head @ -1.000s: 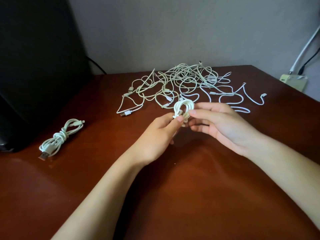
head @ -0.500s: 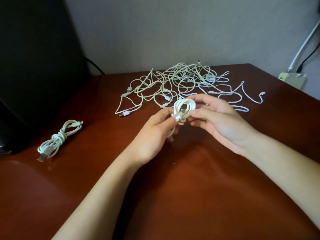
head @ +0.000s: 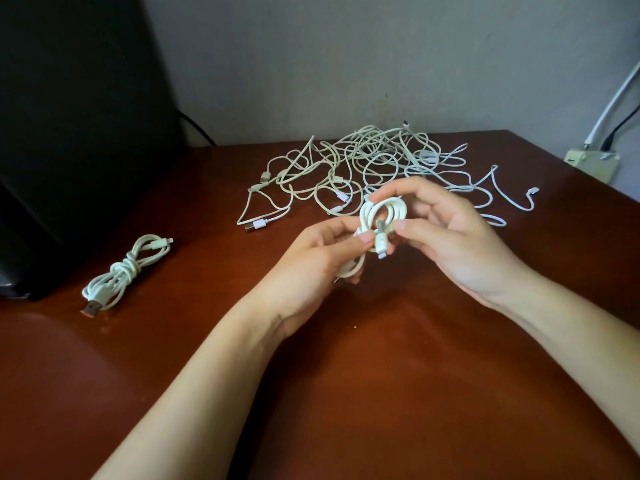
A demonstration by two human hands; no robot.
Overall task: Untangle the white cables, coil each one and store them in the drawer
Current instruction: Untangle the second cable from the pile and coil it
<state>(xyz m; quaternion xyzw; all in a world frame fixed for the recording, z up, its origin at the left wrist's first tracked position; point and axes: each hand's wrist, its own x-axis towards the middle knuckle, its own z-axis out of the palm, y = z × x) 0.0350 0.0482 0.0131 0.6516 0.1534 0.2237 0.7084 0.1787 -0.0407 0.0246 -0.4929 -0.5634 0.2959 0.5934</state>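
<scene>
Left hand (head: pixel 313 268) and right hand (head: pixel 453 244) both pinch the coiled cable (head: pixel 366 218) above the table (head: pixel 381 375) (tangle (head: pixel 367 147) just behind).

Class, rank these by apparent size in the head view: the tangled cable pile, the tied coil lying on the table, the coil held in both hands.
1. Tangled cable pile: clearly largest.
2. Tied coil and held coil: look alike; the held one is partly hidden, so unranked.
</scene>
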